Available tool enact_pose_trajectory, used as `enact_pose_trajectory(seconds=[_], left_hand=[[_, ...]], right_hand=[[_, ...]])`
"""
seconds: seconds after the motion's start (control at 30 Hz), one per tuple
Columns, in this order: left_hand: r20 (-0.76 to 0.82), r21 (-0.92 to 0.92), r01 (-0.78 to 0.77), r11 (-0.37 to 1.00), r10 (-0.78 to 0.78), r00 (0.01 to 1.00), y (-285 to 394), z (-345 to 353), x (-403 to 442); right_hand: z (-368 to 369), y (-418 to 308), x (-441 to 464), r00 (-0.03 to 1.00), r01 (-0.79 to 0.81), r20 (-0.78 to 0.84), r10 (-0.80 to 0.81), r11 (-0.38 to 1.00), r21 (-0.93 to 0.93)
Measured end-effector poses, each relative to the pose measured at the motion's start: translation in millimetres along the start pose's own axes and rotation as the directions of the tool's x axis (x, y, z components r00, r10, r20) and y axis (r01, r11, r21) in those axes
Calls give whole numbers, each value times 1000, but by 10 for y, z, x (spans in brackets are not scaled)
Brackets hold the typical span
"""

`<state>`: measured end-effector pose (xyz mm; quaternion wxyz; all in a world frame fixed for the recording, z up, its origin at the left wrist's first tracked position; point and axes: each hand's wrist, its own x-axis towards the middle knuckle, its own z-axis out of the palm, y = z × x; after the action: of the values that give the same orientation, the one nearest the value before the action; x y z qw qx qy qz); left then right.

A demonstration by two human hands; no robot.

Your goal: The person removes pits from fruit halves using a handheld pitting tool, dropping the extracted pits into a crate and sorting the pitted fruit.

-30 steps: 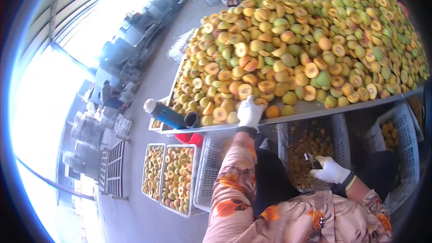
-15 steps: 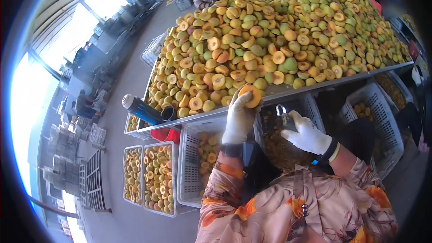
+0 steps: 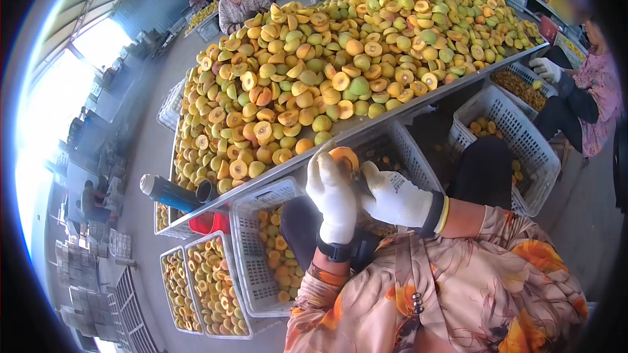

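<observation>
Both my hands wear white gloves and meet in front of the table's near edge. My left hand [image 3: 332, 189] is closed round a halved yellow peach [image 3: 344, 156], its orange cut face partly showing between the fingers. Up against the same half is my right hand [image 3: 396, 197], closed on a pitting tool with a metal loop, which the fingers and fruit now mostly hide. Beyond my hands, a large heap of halved peaches [image 3: 307, 78] covers the metal-edged table [image 3: 392, 112].
White crates of peach halves [image 3: 216, 281] stand on the floor at left, and another crate [image 3: 252, 248] is by my left knee. A blue flask [image 3: 170, 193] lies at the table corner. One co-worker [image 3: 598, 85] sits at right; others are across the table.
My right hand has moved left and brought the loop tool to the peach half in my left hand. The view has turned to the right, showing the co-worker there.
</observation>
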<state>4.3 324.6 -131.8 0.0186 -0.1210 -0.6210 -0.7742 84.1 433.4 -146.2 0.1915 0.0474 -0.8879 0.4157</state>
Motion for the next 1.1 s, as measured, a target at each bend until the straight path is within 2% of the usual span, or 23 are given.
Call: enact_pose_trajectory(seconds=[0.13,0.23,0.33,0.43,0.53,0.63,0.73,0.8,0.87,0.93,1.03,1.07,1.1], left_hand=[[-11,-17,-82,996,82,997,105,95,-31],[1,40,-122,992,122,993,134,108,-10],[28,-36,-56,998,57,998,100,93,13],[32,-125,-19,992,23,999,200,154,10],[20,-50,-56,997,57,998,174,183,-32],[22,23,-171,985,171,985,229,225,-91],[32,220,-344,913,346,938,169,187,-14],[68,184,-274,944,266,962,285,202,-31],[104,129,-197,972,184,977,322,177,-43],[148,46,-122,991,114,982,311,160,-4],[280,-9,-77,997,77,957,270,100,107],[296,-15,-85,996,86,951,261,116,120],[330,-11,-96,995,94,939,259,112,132]], right_hand=[[-45,-85,3,998,44,-43,-44,999,-4],[-66,-100,26,997,60,-57,-54,993,103],[-86,-67,12,997,66,-34,-64,996,53],[-50,-97,13,992,23,-125,-1,985,172],[-12,-4,44,991,41,-129,-27,994,106],[-84,-76,22,993,-7,-115,27,986,166],[-106,-77,19,998,-1,-67,11,990,139],[-161,-104,30,997,69,-42,-67,996,60],[-206,-133,11,999,9,40,-13,996,91],[-266,-121,11,973,-186,176,152,962,201],[-306,17,42,985,4,162,-61,943,332],[-247,91,99,969,205,31,-245,867,455],[-302,108,113,967,30,201,-154,859,512]])
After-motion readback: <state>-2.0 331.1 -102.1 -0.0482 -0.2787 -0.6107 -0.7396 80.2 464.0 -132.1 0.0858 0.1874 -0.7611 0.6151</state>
